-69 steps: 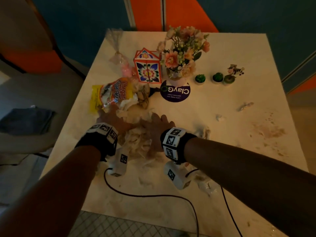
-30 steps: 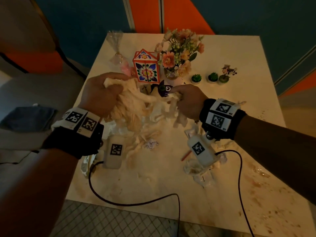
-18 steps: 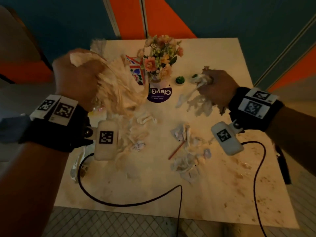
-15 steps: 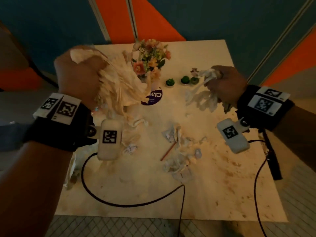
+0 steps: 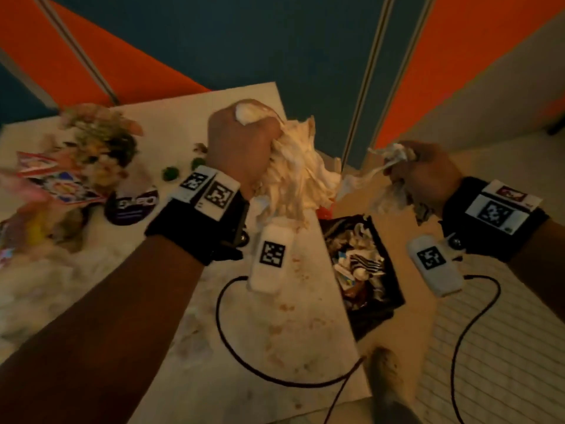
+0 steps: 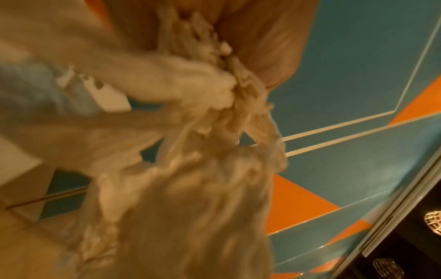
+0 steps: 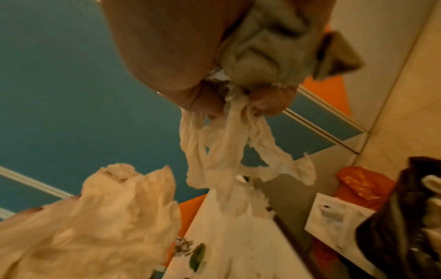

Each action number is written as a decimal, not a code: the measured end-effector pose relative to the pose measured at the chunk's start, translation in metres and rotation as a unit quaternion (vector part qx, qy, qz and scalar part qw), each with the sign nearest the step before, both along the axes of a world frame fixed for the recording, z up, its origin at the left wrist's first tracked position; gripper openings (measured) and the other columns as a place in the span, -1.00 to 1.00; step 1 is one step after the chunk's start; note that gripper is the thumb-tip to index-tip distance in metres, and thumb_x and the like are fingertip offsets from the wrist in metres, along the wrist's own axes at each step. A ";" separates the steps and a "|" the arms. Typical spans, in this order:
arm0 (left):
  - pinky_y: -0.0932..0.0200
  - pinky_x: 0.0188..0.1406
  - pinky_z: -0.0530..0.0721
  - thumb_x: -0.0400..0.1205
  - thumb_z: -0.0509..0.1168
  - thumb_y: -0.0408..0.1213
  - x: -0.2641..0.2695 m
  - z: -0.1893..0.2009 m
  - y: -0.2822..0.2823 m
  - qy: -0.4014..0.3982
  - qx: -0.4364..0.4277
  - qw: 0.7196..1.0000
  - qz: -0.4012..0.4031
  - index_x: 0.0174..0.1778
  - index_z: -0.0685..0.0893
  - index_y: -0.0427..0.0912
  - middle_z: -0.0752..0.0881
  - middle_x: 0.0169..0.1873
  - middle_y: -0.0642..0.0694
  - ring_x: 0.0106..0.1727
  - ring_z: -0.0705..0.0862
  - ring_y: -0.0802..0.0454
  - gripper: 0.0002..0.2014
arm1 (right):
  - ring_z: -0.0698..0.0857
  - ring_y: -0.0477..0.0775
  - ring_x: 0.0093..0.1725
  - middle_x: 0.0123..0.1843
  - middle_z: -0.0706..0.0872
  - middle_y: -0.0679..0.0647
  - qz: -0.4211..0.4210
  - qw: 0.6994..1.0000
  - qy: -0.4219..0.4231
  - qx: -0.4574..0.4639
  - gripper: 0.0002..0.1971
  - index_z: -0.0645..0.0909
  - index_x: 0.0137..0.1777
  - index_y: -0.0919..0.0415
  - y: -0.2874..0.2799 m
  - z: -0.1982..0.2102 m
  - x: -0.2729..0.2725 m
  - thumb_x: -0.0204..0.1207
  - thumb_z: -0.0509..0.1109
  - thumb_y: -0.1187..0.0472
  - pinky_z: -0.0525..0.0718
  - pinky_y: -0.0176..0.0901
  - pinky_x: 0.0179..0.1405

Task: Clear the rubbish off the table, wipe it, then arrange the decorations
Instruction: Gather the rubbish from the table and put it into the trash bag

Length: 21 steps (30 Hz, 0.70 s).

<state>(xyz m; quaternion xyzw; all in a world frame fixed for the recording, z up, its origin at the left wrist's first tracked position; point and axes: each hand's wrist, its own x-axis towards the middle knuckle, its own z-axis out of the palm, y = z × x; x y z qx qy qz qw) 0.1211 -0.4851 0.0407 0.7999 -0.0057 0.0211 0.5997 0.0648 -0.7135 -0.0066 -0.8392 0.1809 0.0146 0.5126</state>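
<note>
My left hand (image 5: pixel 241 148) grips a big bunch of crumpled white tissue (image 5: pixel 296 182) above the table's right edge; the same bunch fills the left wrist view (image 6: pixel 190 169). My right hand (image 5: pixel 425 172) clutches a smaller wad of tissue strips (image 5: pixel 391 157), which dangle in the right wrist view (image 7: pixel 229 147), held above the floor past the table. A black-lined rubbish bin (image 5: pixel 363 270), partly full of wrappers and paper, stands on the floor below and between the hands. The stained white table (image 5: pixel 275 332) carries more tissue scraps (image 5: pixel 36 286) at the left.
On the table's far left stand a flower bouquet (image 5: pixel 97 142), a colourful patterned box (image 5: pixel 58 182), a round purple disc (image 5: pixel 131 203) and small green plant pots (image 5: pixel 170 173). Black cables (image 5: pixel 244 362) trail over the table. An orange bag (image 7: pixel 362 183) lies by the bin.
Both hands lifted tissue off the table and swung right, with the view turning that way. They now hang near the bin, which was out of sight before.
</note>
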 end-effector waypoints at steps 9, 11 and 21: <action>-0.11 0.07 0.72 0.50 0.35 -0.27 0.012 -0.101 -0.163 0.150 0.101 0.983 -0.029 -0.15 0.74 -0.23 0.78 -0.09 -0.25 -0.03 0.75 -0.19 -0.87 | 0.46 0.17 -0.44 -0.40 0.51 0.20 -0.048 0.992 0.102 0.051 -0.76 0.54 -0.33 0.15 -0.114 -0.106 -0.026 0.50 0.27 0.46 0.45 -0.10 -0.43; -0.12 0.14 0.69 0.46 0.35 -0.19 0.015 -0.130 -0.180 0.191 0.122 0.974 -0.026 -0.09 0.74 -0.23 0.78 -0.03 -0.24 0.03 0.73 -0.20 -0.79 | 0.45 0.18 -0.41 -0.33 0.53 0.25 -0.053 0.986 0.139 0.074 -0.79 0.54 -0.31 0.20 -0.125 -0.135 -0.031 0.51 0.26 0.45 0.44 -0.05 -0.43; 0.20 -0.16 0.42 0.58 0.27 -0.31 0.028 -0.297 -0.213 0.274 0.301 0.911 -0.062 -0.43 0.41 -0.04 0.45 -0.41 0.01 -0.30 0.44 0.01 -0.73 | 0.44 0.07 -0.43 -0.40 0.49 0.06 0.042 0.963 0.262 0.058 -0.79 0.48 -0.27 0.02 -0.119 -0.270 0.007 0.58 0.22 0.27 0.45 -0.07 -0.35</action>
